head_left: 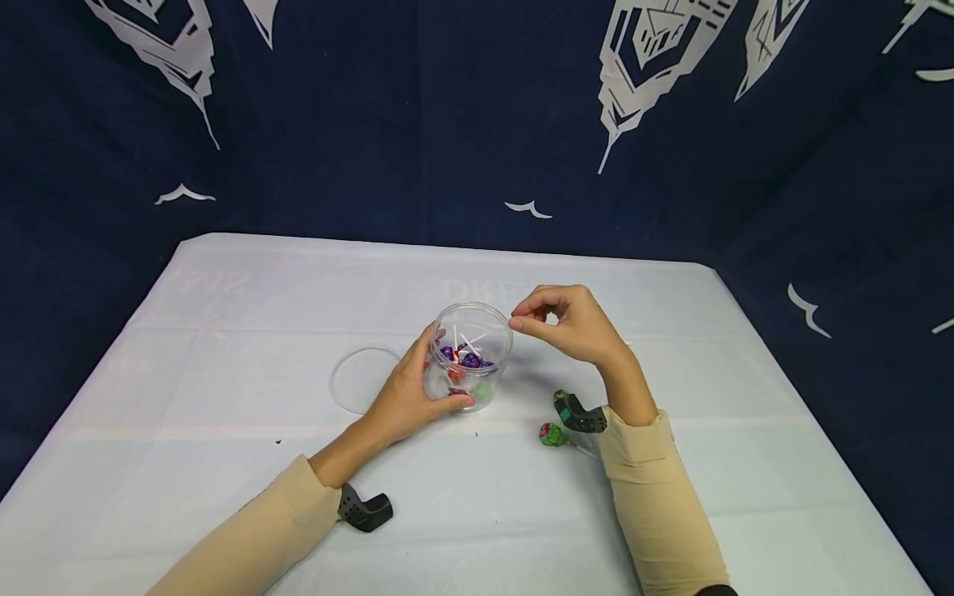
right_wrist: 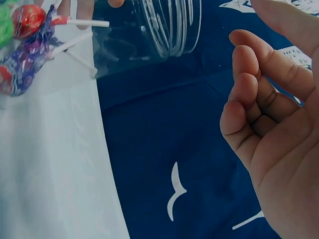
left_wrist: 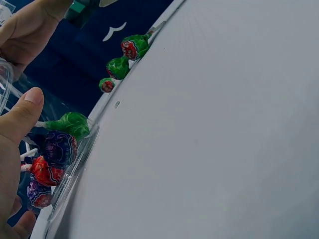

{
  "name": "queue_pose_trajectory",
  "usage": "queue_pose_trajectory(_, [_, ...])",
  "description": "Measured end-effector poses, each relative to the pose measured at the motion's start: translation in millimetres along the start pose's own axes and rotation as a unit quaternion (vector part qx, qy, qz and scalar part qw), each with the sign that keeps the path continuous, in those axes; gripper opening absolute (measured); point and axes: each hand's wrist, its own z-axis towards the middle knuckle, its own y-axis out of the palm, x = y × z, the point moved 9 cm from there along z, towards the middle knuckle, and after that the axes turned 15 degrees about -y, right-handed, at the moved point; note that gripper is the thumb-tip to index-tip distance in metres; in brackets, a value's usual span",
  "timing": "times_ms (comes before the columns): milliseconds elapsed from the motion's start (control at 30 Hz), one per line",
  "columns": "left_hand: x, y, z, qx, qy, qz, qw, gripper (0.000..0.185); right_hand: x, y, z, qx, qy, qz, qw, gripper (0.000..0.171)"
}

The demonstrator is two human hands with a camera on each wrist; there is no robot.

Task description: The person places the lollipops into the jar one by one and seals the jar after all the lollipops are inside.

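Nearest in the head view, two beige sleeves (head_left: 656, 505) reaching onto the white table (head_left: 224, 463), each wrist carrying a black camera mount. Left hand (head_left: 408, 396) wrapped round the near-left side of the clear plastic jar (head_left: 471, 354), thumb across its near wall, fingers curled behind. Jar upright at the table's middle, lidless, holding purple, red and green lollipops with white sticks pointing up. Right hand (head_left: 570, 323) just right of the jar's rim, fingers loosely bent, thumb and forefinger tips close together beside the rim; whether anything is pinched there, cannot tell. Clear round lid (head_left: 363, 379) flat on the table left of the jar. Loose green lollipops (head_left: 554, 434) near the right wrist: only one or two showing from the head, three in a row (left_wrist: 119, 67) from the left wrist. Right wrist view alone revealing the jar's ribbed rim (right_wrist: 172, 27) and an empty palm. Faint mirrored lettering under the tablecloth, unreadable.
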Motion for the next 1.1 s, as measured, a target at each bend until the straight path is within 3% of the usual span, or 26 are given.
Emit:
queue_pose_trajectory(700, [-0.2, -1.2, -0.1, 0.006, -0.011, 0.011, 0.9999, 0.113, 19.6, -27.2, -28.3, 0.016, 0.019, 0.038, 0.999, 0.01])
queue_pose_trajectory(867, [0.2, -0.7, 0.4, 0.003, -0.008, 0.009, 0.9999, 0.113, 24.7, -33.8, -35.3, 0.018, 0.048, 0.047, 0.998, 0.013])
queue_pose_trajectory(1100, [-1.1, -0.7, -0.7, 0.004, -0.01, 0.01, 0.9999, 0.113, 32.4, -43.6, -44.9, 0.019, 0.054, 0.028, 0.998, 0.015])
